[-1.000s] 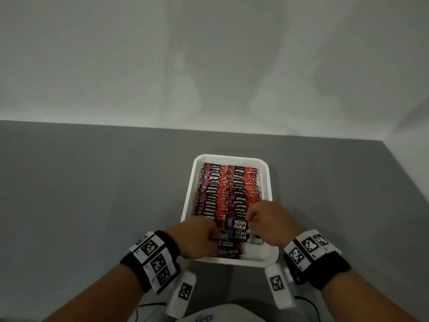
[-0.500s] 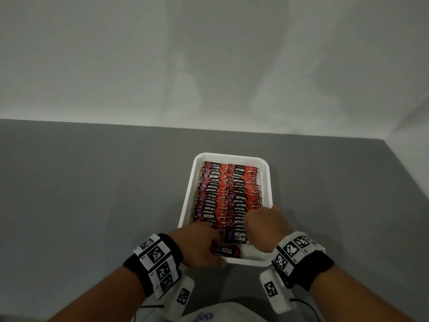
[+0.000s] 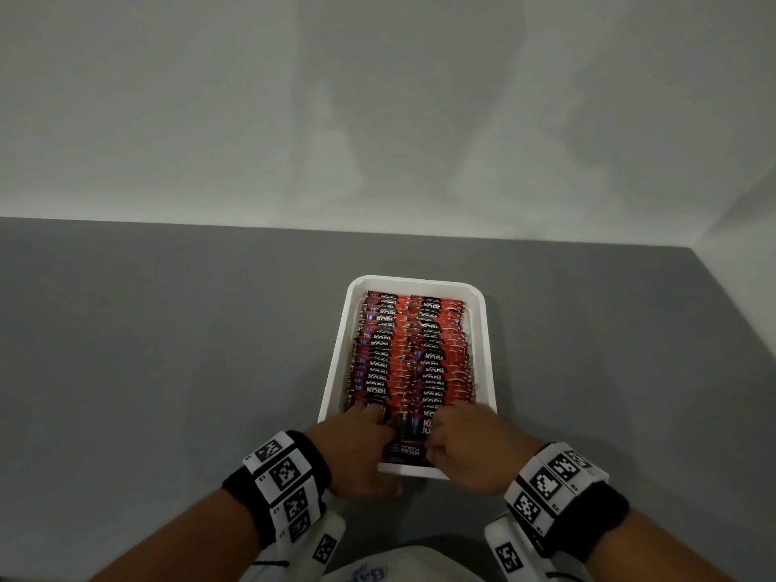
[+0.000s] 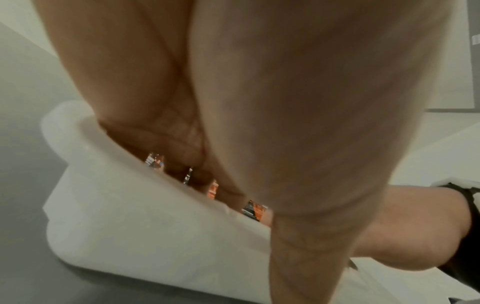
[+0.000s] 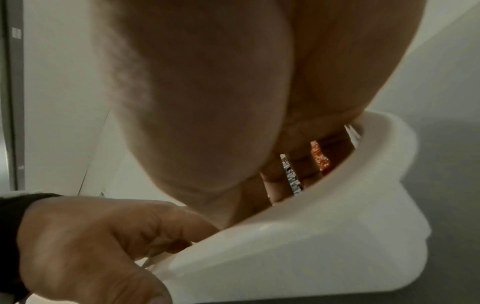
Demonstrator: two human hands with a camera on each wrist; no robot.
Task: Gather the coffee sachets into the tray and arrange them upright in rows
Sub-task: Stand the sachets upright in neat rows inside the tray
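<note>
So the white tray (image 3: 336, 371) sat on the grey table (image 3: 168, 350), packed with two rows of upright red sachets (image 3: 409, 354) running toward 12 o'clock. Both hands were at the 6 o'clock end. Left hand (image 3: 357, 447) and right hand (image 3: 470, 447) had fingers curled down among the nearest sachets, one flat sachet (image 3: 405, 451) lying between them. Couldn't tell what either one actually gripped.
</note>
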